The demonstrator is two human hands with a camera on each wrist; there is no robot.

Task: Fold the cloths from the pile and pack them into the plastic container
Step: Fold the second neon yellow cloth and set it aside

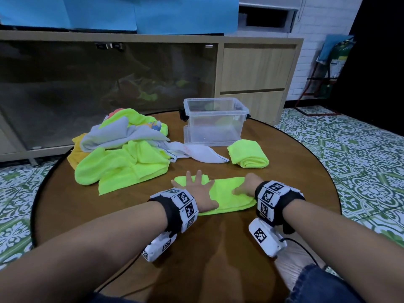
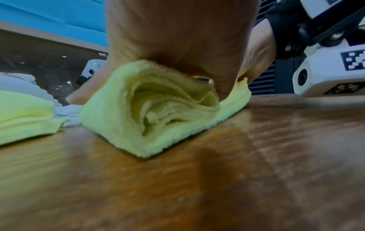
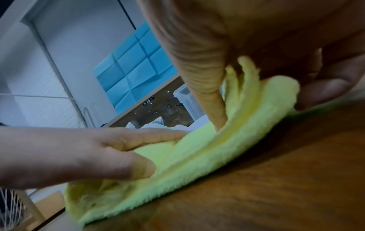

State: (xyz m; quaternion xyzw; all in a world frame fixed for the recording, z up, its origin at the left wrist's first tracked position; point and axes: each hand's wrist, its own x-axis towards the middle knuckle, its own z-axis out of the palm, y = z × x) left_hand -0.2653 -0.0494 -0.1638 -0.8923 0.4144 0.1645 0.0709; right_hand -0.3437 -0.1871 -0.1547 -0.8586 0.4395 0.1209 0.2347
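Low in the frame's centre, your left hand (image 1: 197, 191) presses spread fingers flat on the folded yellow cloth (image 1: 227, 196); your right hand (image 1: 246, 185) pinches its right end.

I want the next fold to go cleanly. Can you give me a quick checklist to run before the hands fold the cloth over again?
1. Cloth lies flat as a long strip on the table: ok.
2. Left hand presses the strip's left end with spread fingers: ok.
3. Right hand pinches the right end, ready to lift: ok.
4. Layers line up at the edges: not ok, the left wrist view shows them gaping at the end.
5. Container open, with room inside: ok.
6. Earlier folded cloth clear of the working area: ok.
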